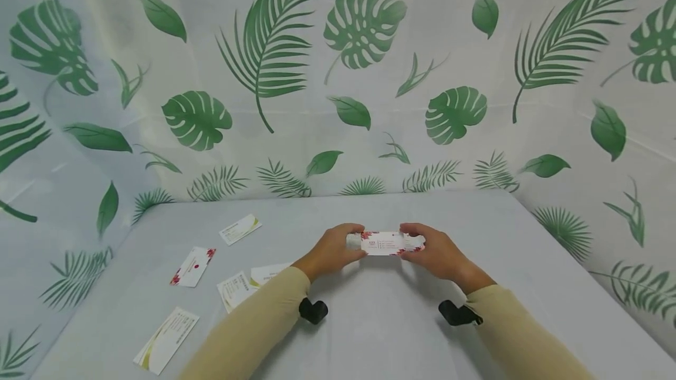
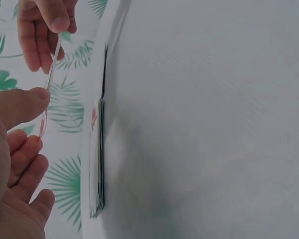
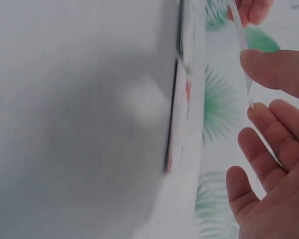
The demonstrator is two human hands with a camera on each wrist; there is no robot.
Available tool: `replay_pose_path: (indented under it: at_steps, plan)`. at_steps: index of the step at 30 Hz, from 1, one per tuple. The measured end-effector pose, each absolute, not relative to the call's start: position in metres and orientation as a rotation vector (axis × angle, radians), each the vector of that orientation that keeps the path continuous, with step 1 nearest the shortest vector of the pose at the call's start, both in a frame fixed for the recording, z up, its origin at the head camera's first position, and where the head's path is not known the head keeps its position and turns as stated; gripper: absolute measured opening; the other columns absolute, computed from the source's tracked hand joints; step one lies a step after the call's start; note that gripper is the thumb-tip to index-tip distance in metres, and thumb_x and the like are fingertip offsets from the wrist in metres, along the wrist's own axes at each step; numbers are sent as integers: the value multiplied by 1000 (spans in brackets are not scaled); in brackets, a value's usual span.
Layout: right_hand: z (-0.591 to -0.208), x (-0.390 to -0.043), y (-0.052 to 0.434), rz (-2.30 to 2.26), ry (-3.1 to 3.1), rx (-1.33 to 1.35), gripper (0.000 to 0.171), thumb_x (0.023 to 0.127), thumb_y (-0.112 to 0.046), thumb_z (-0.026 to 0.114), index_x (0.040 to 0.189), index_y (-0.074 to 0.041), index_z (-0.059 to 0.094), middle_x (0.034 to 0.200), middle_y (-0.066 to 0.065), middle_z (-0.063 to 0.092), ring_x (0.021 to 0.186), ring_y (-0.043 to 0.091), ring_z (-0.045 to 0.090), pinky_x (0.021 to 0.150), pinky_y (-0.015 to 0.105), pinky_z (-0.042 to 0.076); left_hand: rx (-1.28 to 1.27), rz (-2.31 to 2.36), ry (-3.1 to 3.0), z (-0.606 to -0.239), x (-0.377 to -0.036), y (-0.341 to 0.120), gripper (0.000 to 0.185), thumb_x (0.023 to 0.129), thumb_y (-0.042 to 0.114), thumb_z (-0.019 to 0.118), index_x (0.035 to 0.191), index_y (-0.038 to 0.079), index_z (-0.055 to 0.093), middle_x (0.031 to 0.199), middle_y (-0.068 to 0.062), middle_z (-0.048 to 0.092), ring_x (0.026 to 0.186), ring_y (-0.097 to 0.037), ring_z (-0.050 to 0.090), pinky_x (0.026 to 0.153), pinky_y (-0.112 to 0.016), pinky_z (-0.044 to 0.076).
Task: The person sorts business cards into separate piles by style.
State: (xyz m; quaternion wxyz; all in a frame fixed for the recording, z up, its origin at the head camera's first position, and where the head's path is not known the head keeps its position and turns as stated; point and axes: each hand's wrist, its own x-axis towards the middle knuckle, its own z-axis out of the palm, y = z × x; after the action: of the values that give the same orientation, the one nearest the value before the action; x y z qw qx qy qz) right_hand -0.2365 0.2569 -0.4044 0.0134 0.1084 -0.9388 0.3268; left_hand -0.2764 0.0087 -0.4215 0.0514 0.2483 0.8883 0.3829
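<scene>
Both hands hold one card [image 1: 389, 243] above the surface [image 1: 401, 333]: left hand [image 1: 333, 249] pinches its left end, right hand [image 1: 435, 254] its right end. The card is white with red print. Five cards [image 1: 193, 266] lie loose on the surface to the left, two overlapping. A leaf-print cloth [image 1: 364, 75] hangs behind.

My white card, red-flowered at both ends

The card [image 1: 388, 243] I hold is white with red blossoms; my sleeves [image 1: 253, 327] are beige, the table [image 1: 380, 321] pale grey, and the backdrop [image 1: 364, 75] at the top is white with green leaves.
</scene>
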Motion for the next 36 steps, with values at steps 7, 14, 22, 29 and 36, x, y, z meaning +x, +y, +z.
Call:
replay_pose_path:
  at_steps: [7,14,22,29,36]
  plan:
    - [-408,-246,278,1008,-2945,260,58,92,-23,72,143,-3,53,137,21,56,126,41,48,100,61,39,698,1122,2710,-427,-291,38,53,92,22,75,140,10,58,140,-2,58,136,-21,46,111,-39,34]
    - [-416,-253,290,1074,-2985,170,59,92,-23,70,144,-2,51,142,21,52,128,42,45,100,62,38,705,1098,2693,-429,-298,55,53,91,22,76,139,9,59,140,-3,59,136,-22,46,111,-38,34]
    - [-421,-259,296,1096,-2987,172,56,93,-20,68,143,0,51,140,22,53,127,41,46,100,60,39,772,931,2799,-435,-304,63,51,89,24,78,136,9,62,135,-3,62,132,-23,50,110,-39,35]
    - [-429,-263,296,1159,-3016,84,56,93,-17,66,144,-1,50,139,24,51,128,42,44,103,60,37,789,865,2827,-439,-307,68,50,91,24,77,137,10,62,135,-3,62,132,-23,50,110,-38,35]
    - [-432,-264,294,1145,-3021,81,55,93,-15,65,143,0,50,137,25,52,125,41,45,104,60,34,786,775,2864,-439,-306,70,49,91,26,76,136,10,63,134,-3,63,131,-23,50,110,-38,34]
